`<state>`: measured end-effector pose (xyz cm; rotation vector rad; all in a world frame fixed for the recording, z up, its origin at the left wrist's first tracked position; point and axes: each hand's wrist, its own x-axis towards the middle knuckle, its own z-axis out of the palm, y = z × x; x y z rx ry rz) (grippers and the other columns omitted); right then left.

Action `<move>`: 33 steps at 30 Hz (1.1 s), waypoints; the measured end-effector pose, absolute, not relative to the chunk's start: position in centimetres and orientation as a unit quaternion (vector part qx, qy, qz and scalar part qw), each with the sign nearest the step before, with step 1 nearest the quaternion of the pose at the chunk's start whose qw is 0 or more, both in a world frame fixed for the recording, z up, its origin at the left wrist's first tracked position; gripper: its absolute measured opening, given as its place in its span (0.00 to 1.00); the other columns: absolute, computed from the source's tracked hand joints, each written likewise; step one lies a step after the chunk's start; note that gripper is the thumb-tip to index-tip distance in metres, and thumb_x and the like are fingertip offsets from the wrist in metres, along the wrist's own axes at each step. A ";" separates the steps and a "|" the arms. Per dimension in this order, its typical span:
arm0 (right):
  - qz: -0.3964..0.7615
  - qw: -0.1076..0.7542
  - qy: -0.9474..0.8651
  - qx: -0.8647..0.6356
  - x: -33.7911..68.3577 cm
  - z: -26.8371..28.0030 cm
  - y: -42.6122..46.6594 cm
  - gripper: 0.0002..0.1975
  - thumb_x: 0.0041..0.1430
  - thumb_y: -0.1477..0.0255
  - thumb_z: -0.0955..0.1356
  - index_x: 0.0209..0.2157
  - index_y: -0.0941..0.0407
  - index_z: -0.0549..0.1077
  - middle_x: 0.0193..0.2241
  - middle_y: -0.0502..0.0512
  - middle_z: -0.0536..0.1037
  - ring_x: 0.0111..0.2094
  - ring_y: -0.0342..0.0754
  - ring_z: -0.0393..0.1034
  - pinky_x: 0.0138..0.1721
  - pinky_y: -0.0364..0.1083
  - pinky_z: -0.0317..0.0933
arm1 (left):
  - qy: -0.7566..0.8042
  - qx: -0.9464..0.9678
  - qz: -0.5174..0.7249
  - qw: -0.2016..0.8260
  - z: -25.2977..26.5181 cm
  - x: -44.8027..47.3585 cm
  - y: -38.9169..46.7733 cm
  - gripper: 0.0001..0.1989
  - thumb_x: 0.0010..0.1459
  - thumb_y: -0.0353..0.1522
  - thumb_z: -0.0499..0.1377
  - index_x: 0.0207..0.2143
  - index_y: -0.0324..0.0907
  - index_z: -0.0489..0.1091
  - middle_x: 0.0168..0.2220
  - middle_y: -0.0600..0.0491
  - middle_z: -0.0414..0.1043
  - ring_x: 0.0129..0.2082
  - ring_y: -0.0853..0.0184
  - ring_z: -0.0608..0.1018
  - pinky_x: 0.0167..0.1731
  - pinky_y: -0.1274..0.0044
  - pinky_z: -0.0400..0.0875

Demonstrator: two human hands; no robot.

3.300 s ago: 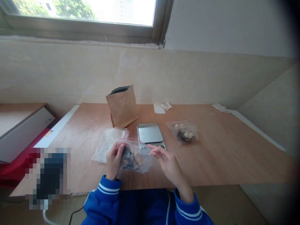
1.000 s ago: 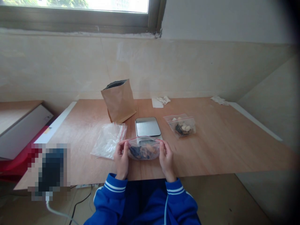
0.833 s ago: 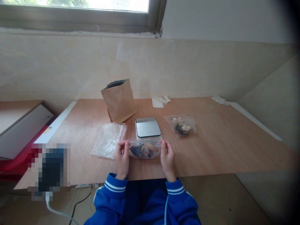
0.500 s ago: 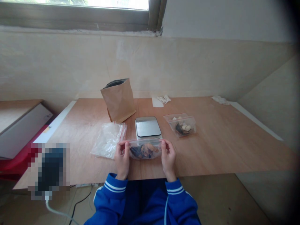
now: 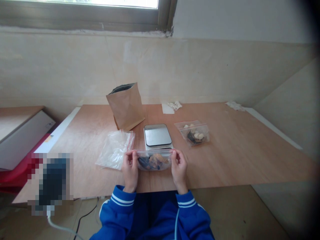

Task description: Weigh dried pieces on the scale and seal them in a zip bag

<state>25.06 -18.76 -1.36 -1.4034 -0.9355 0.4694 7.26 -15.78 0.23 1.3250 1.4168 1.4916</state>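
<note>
Pinching its upper corners, the left hand [image 5: 130, 170] and the right hand [image 5: 179, 169] grasp a clear plastic zip bag [image 5: 165, 165] of dark and orange-brown pieces [image 5: 156, 161], at its nine and three o'clock. Whether it touches the brown wood-grained table [image 5: 237, 153] below, I cannot tell. From this bag, a silver-topped scale [image 5: 158, 135] sits at twelve, its near edge partly covered in view; flat clear red-edged bags [image 5: 114, 150] lie at ten, an upright open brown paper pouch [image 5: 127, 107] stands at eleven, and a transparent pouch of pale and dark lumps [image 5: 196, 136] rests at two.
</note>
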 end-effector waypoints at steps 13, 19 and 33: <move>0.232 0.647 -0.391 -0.612 25.1 -1.1 -19.0 0.16 0.64 0.60 0.61 0.36 0.56 0.73 0.33 0.55 0.78 0.32 0.46 0.71 0.34 0.45 0.65 | 0.519 0.482 0.564 0.425 0.6 7.2 -16.0 0.14 0.61 0.43 0.55 0.40 0.42 0.67 0.34 0.53 0.70 0.35 0.69 0.74 0.35 0.78 0.69; 0.242 0.649 -0.406 -0.596 25.0 -0.8 -18.9 0.15 0.60 0.60 0.66 0.39 0.57 0.73 0.36 0.56 0.77 0.33 0.47 0.71 0.35 0.46 0.65 | 0.486 0.493 0.562 0.452 0.8 7.2 -15.6 0.14 0.57 0.40 0.60 0.42 0.42 0.68 0.37 0.53 0.71 0.38 0.69 0.74 0.41 0.78 0.68; 0.232 0.660 -0.413 -0.583 25.4 -0.7 -18.7 0.12 0.57 0.61 0.68 0.33 0.56 0.73 0.31 0.51 0.74 0.31 0.45 0.68 0.35 0.45 0.63 | 0.505 0.482 0.554 0.454 0.6 7.0 -15.5 0.14 0.55 0.41 0.61 0.36 0.40 0.72 0.35 0.52 0.73 0.35 0.68 0.75 0.36 0.78 0.69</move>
